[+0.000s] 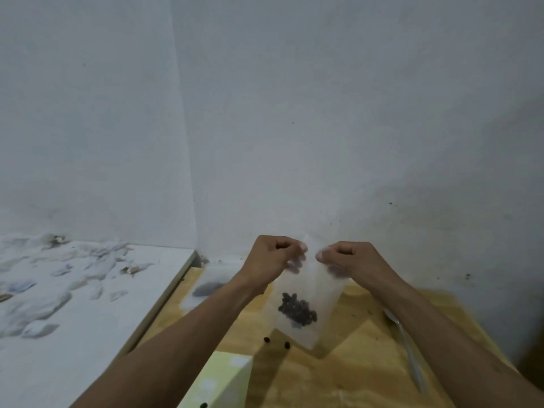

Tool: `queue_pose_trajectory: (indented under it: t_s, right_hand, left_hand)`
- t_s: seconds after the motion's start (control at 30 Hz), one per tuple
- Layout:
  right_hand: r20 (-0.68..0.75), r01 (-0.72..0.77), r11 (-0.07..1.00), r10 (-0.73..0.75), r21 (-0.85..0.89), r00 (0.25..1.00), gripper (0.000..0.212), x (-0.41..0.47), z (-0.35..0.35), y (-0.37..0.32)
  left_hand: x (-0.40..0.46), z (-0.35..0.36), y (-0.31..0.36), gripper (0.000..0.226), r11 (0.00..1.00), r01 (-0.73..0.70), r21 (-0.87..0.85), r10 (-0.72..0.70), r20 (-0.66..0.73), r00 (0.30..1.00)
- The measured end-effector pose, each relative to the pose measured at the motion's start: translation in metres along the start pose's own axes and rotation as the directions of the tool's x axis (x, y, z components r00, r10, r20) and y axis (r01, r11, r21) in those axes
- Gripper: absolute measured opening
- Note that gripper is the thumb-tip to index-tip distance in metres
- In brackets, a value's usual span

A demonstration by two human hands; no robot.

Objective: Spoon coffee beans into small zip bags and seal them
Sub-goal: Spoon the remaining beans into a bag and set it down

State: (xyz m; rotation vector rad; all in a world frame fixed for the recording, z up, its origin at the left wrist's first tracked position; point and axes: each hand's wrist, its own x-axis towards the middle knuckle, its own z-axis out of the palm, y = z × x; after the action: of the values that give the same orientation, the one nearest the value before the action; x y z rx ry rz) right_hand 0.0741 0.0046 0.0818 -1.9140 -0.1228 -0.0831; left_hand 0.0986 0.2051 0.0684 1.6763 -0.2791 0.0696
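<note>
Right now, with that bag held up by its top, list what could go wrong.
1. The left hand and right hand pinch only the top edge of the zip bag; if the seal is incomplete, the coffee beans inside could spill when it tilts.
2. Loose beans already lie on the wooden table and may roll off.
3. The spoon lies right beside the right forearm, which could knock it.

Nothing readable here tbh. The pale green box (219, 381) at the table's near edge has a couple of white label patches, but they're way too blurry to read.
</note>
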Motion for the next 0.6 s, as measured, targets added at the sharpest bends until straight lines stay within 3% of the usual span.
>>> queue_pose_trajectory:
  t_s: [0.3, 0.6]
  right_hand:
    - [-0.003, 0.028, 0.992, -0.029, -0.123, 1.0, 0.015, 0.025, 0.026, -0.005]
    - [0.021, 0.025, 0.995, -0.023, -0.092, 1.0, 0.018, 0.029, 0.022, 0.002]
  left_hand:
    - [0.014, -0.015, -0.01, 0.014, 1.0, 0.007, 0.018, -0.006, -0.053, 0.999]
    - [0.023, -0.025, -0.012, 0.012, 0.999, 0.031, -0.02, -0.033, -0.141, 0.989]
